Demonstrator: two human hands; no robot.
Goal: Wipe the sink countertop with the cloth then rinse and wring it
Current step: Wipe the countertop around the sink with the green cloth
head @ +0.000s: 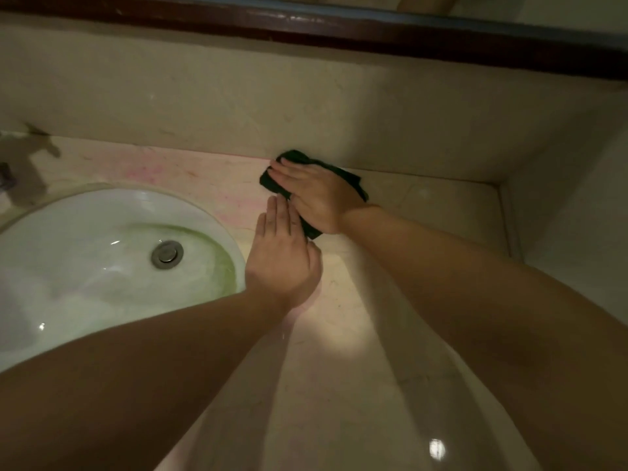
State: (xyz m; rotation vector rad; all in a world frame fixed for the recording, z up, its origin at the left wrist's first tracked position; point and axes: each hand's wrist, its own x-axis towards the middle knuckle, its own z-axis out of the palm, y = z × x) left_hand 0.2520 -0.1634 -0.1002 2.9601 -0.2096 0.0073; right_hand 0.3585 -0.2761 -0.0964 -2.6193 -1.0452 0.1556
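A dark green cloth (296, 158) lies on the beige stone countertop (418, 212), close to the backsplash and right of the basin. My right hand (314, 195) presses flat on top of the cloth, fingers pointing left, covering most of it. My left hand (283, 256) rests flat on the counter just in front of the cloth, fingers together, fingertips touching the cloth's near edge. The white oval sink (85, 239) has greenish staining around its metal drain (167, 254).
A pinkish stain (146, 171) spreads over the counter behind and beside the basin. A tap (6, 178) shows partly at the far left edge. The backsplash (306, 107) and a side wall (571, 205) close in the counter at the back and right.
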